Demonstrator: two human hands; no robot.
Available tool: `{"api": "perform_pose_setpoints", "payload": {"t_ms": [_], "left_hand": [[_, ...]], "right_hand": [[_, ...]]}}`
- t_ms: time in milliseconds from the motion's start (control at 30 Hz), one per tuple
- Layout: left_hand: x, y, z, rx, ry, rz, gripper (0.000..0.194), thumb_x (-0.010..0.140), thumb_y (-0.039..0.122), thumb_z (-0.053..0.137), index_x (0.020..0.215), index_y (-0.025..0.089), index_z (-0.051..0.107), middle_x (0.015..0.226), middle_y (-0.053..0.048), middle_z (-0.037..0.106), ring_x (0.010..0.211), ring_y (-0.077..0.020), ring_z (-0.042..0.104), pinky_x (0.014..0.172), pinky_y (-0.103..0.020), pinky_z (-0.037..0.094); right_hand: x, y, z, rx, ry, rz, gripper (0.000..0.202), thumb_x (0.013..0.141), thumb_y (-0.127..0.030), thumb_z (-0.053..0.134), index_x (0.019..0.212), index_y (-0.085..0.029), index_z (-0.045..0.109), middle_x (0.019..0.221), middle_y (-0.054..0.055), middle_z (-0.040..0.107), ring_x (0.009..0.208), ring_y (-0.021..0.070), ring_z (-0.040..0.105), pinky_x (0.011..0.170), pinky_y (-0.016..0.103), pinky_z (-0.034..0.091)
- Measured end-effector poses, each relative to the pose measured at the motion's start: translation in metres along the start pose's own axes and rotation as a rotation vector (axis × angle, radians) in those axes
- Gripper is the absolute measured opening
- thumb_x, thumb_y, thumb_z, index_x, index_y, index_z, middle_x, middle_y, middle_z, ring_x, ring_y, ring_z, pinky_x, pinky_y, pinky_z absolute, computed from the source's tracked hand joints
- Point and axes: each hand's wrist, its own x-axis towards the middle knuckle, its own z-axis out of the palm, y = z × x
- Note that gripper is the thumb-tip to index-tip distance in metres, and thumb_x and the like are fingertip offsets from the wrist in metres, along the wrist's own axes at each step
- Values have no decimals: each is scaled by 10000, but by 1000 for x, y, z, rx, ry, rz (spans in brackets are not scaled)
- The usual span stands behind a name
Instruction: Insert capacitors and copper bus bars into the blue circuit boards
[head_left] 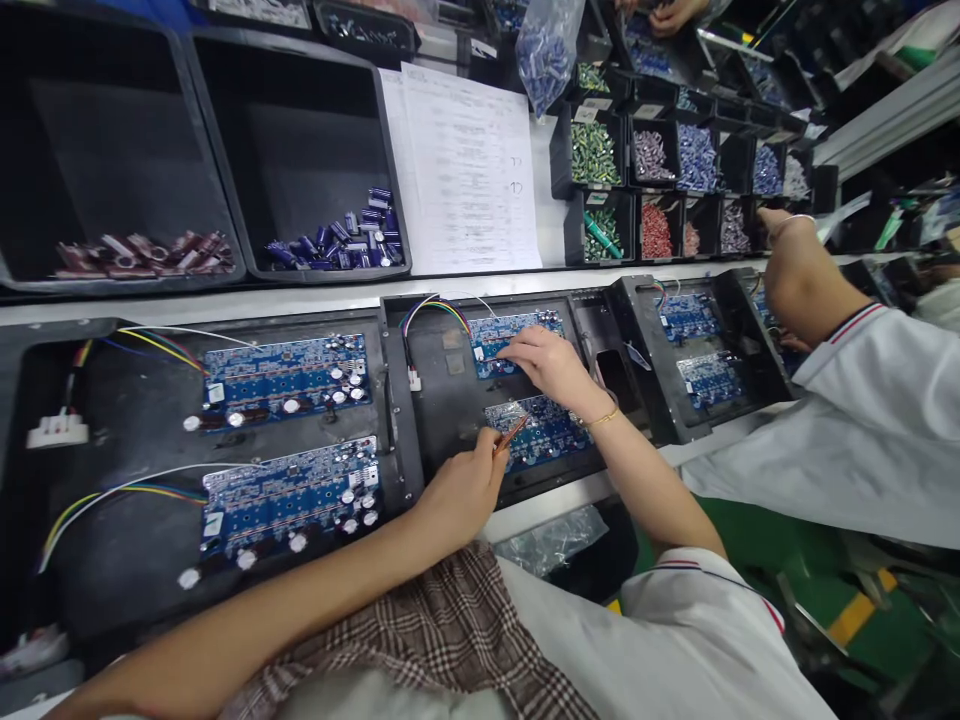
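Note:
My left hand (466,488) is closed on a reddish-brown component (510,436) with thin ends, held over the left part of the lower blue circuit board (553,432). Bent over the upper blue circuit board (486,345), my right hand (553,368) has its fingers pressed together; whatever they grip is too small to make out. Both boards lie in a black tray (439,415). Coloured wires run from the upper board to a white connector (415,379). A bracelet circles my right wrist.
Left, another tray holds two boards (289,385) with capacitors. Behind stand bins of brown (142,256) and purple capacitors (337,240), papers (472,170) and small parts bins (594,152). At right, a co-worker's arm (806,280) reaches over another tray.

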Motion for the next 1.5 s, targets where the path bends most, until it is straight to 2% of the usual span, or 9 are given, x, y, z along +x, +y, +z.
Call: {"api": "perform_pose_setpoints", "payload": {"t_ms": [267,433,767,867,967,1067,1133,1333,1500], "left_hand": [[-18,-18,-18,-18,71,-82,154,988,342,316,883,236,353,670,-18,549,615,-228,565,567,-271,281],[-53,-48,-46,-175,255,-83,248,978,426,328,892,220,437,705,-13,570,585,-191,553,558,-268,370],[-97,-92,-84,-158,381,-115,322,969,464,349,1009,195,521,704,-2,553,591,-163,517,577,-252,397],[-101,-93,-89,-223,404,-153,269,962,475,372,961,214,436,683,27,538,524,-139,478,545,-238,366],[-103,-91,-91,-232,432,-94,214,961,432,380,917,223,381,674,40,541,532,-135,489,561,-239,363],[-106,-89,-91,-171,445,31,181,969,398,368,953,218,381,689,32,563,614,-153,552,632,-260,400],[-109,-86,-88,-129,476,74,192,978,406,355,997,217,379,699,27,581,653,-165,591,665,-272,421],[-112,-76,-77,128,405,114,232,990,408,315,1028,213,435,742,-10,668,622,-191,657,577,-269,442],[-110,-82,-84,121,600,78,300,1014,427,305,1115,224,503,953,-17,728,675,-138,685,654,-241,495]], "right_hand": [[16,-13,4,45,-58,-21,268,984,-195,446,1044,-209,707,989,65,676,984,186,581,869,335,475],[40,-55,25,-53,-88,-44,288,977,-157,438,1051,-225,708,965,70,669,983,203,567,810,318,461],[79,-125,47,-182,-179,-60,288,934,-70,441,980,-178,704,953,86,667,960,227,559,792,343,455],[73,-145,43,5,-99,6,263,930,-86,482,984,-192,716,1013,89,679,1027,225,565,906,399,458],[57,-172,43,525,-11,142,188,891,-251,639,1067,-232,699,1104,58,677,990,179,616,881,376,516],[38,-198,44,1010,-8,362,213,828,-382,702,966,-220,701,924,14,706,770,128,654,723,303,557],[29,-208,42,1096,-10,426,174,857,-375,666,877,-204,689,773,-10,685,691,121,643,673,287,546],[1,-201,23,513,-91,-48,191,959,-192,516,968,-215,706,1029,49,666,974,153,608,864,310,484],[-23,-170,32,66,-26,-100,315,983,-129,403,1113,-208,680,949,66,658,890,182,542,794,336,427]]}}
